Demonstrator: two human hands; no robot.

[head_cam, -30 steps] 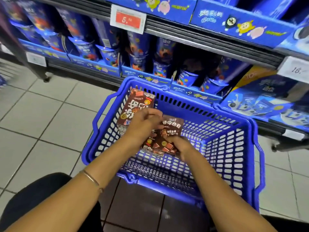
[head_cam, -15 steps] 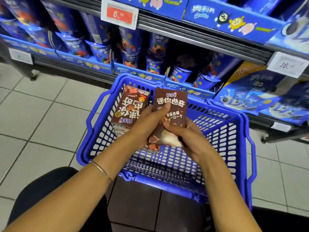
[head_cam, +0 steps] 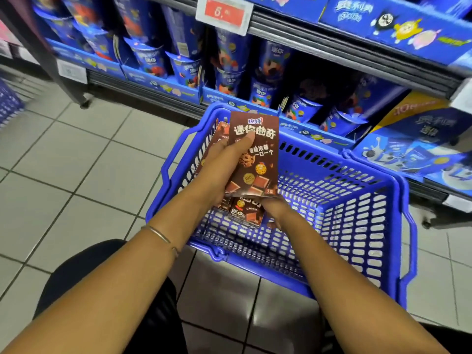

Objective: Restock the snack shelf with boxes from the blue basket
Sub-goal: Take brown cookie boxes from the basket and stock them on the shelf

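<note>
Since stock passes from floor to rack, the snack shelf (head_cam: pixel 332 51) stands just beyond both hands: grey metal rails, blue card trays, glossy tapered cups. Blue basket (head_cam: pixel 362 221), beneath and around the hands: rigid moulded plastic with lattice walls, set on tile close to the shelf, probably to keep carries short. Brown box (head_cam: pixel 258 159): flat rectangular card with glossy print, held upright above the basket by the left hand (head_cam: pixel 224 169), thumb pressed across its face. Second box (head_cam: pixel 219 131), edge only, shows behind it, likely stacked to carry several at once. Loose box (head_cam: pixel 245 213), same kind, lies flat on the basket floor beside the right hand (head_cam: pixel 274 213). That hand sits at the brown box's lower edge with its fingers hidden, so its grip cannot be told. Thin metal bangle (head_cam: pixel 158 233), left wrist.
</note>
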